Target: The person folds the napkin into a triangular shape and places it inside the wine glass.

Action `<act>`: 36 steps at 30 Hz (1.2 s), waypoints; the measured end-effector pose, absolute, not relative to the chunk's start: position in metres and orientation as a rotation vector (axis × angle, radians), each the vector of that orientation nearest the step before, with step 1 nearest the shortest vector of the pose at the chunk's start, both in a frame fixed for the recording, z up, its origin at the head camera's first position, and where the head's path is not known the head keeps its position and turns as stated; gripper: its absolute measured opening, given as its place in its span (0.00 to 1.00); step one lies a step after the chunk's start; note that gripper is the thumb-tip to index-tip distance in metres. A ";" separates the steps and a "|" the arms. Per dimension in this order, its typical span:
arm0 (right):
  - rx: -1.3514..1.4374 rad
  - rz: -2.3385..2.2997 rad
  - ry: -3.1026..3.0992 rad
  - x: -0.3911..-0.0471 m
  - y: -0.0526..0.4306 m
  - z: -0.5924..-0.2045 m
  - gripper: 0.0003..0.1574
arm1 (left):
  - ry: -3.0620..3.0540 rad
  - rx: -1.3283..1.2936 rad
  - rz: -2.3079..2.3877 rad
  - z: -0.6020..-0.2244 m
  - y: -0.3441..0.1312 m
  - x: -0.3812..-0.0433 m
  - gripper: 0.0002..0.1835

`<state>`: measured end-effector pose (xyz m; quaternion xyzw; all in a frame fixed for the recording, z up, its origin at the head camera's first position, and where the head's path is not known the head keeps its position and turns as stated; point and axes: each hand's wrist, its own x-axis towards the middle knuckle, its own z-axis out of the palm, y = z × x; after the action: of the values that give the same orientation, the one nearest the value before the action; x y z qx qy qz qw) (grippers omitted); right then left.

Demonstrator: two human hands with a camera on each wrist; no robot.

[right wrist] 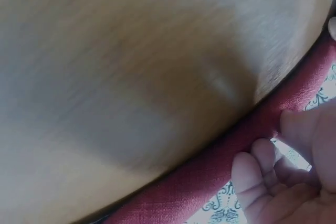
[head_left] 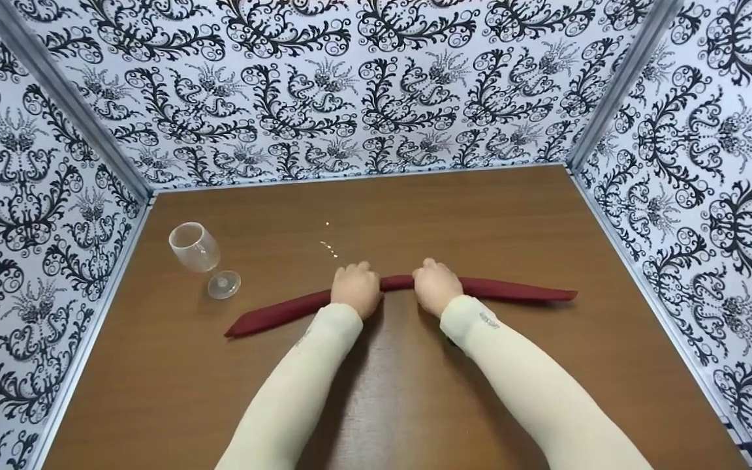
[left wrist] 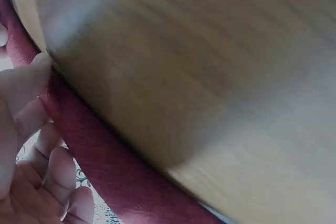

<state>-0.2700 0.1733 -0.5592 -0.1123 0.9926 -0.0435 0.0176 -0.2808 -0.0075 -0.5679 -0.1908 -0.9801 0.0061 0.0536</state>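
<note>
Nearest, two cream sleeves [head_left: 304,372] reach over the brown table [head_left: 402,405]. The left hand [head_left: 356,289] and right hand [head_left: 437,287] each grip a red cloth strip [head_left: 397,282], which lies crosswise mid-table, its ends extending past both hands. Beyond the left hand are pale specks [head_left: 331,249] (bits or glints, I cannot tell). Off to the left stands a clear stemmed glass [head_left: 201,256]; farthest back rises a black-and-white scroll-patterned wall [head_left: 324,85].

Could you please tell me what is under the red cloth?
The table shows on both sides of the cloth and evidently runs beneath it; whatever lies directly under is covered and cannot be seen.
</note>
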 end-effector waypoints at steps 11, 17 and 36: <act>-0.374 -0.097 3.126 -0.271 0.175 -0.561 0.11 | -2.978 -0.507 -0.064 -0.570 -0.008 -0.284 0.10; -0.359 -0.153 3.141 -0.269 0.176 -0.561 0.17 | -2.972 -0.475 -0.078 -0.566 -0.010 -0.278 0.08; 0.151 -0.316 3.111 -0.265 0.178 -0.556 0.30 | -3.111 -0.120 -0.274 -0.551 -0.014 -0.265 0.15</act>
<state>-0.2651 0.1780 -0.5560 0.0482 0.9937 -0.1008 0.0056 -0.2646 -0.0141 -0.5513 -0.0385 -0.9954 -0.0878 0.0082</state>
